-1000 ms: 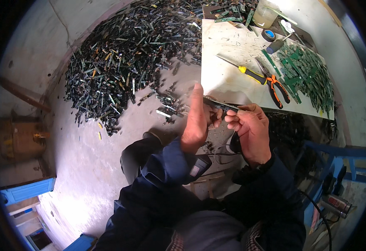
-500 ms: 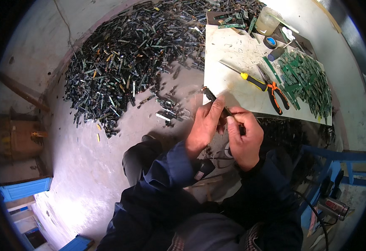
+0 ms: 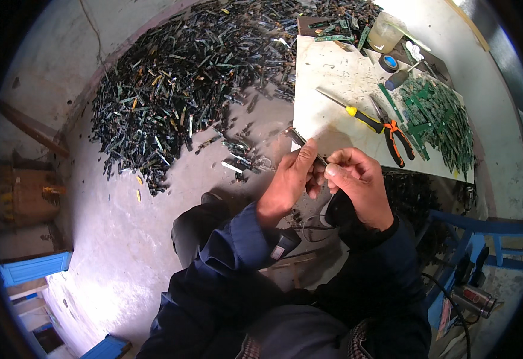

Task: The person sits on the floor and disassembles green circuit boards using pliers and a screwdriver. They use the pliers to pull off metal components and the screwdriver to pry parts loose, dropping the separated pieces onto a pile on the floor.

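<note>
My left hand [image 3: 288, 182] is closed around a dark narrow strip [image 3: 296, 137], whose far end sticks out past the thumb toward the white board [image 3: 321, 72]. My right hand [image 3: 363, 188] pinches with thumb and forefinger at the strip's near end; whatever lies between those fingertips is too small to make out. On the board, beyond my hands, lie a yellow-and-black screwdriver [image 3: 366, 118] and orange-and-black pliers [image 3: 400, 142]. A heap of green circuit-board strips [image 3: 444, 122] covers the board's right side.
A large pile of dark strips [image 3: 172, 90] spreads over the floor at the far left. A cloudy plastic cup [image 3: 385, 35], a tape roll [image 3: 388, 63] and a dark-handled tool [image 3: 397, 79] occupy the board's back right. Blue wooden frames [image 3: 483, 224] stand at right.
My right hand has shifted slightly right, and its fingers have drawn up into a fingertip pinch at the strip's near end. My left hand keeps its hold on the strip.
</note>
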{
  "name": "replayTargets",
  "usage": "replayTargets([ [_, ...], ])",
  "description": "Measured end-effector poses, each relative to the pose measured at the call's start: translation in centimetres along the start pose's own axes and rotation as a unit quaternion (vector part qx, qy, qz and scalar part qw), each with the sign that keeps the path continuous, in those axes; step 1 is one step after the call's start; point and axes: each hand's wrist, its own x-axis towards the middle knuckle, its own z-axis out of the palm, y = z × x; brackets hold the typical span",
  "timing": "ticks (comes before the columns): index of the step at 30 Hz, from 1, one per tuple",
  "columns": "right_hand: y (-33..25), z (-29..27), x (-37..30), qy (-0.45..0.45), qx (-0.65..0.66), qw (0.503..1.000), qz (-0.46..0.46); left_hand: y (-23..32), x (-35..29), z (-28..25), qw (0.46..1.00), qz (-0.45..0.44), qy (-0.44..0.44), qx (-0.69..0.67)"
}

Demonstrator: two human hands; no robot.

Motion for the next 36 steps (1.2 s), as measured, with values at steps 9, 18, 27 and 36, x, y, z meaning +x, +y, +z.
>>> replayTargets([
  [9,-0.8,-1.4,0.3,-0.025,0.012,0.993,0.114,0.0,0.0,0.5,0.999,0.001,-0.037,0.036],
  [18,2.1,0.9,-0.2,0.100,-0.103,0.983,-0.111,-0.3,0.5,0.8,0.998,0.011,-0.020,0.051],
  [27,4.2,2.0,0.2,0.241,-0.211,0.932,-0.170,-1.3,1.1,0.8,0.999,0.003,-0.024,0.027],
  [36,2.9,1.8,0.4,0.085,-0.151,0.974,-0.149,-0.5,0.5,-0.5,0.998,-0.006,0.009,0.060],
])
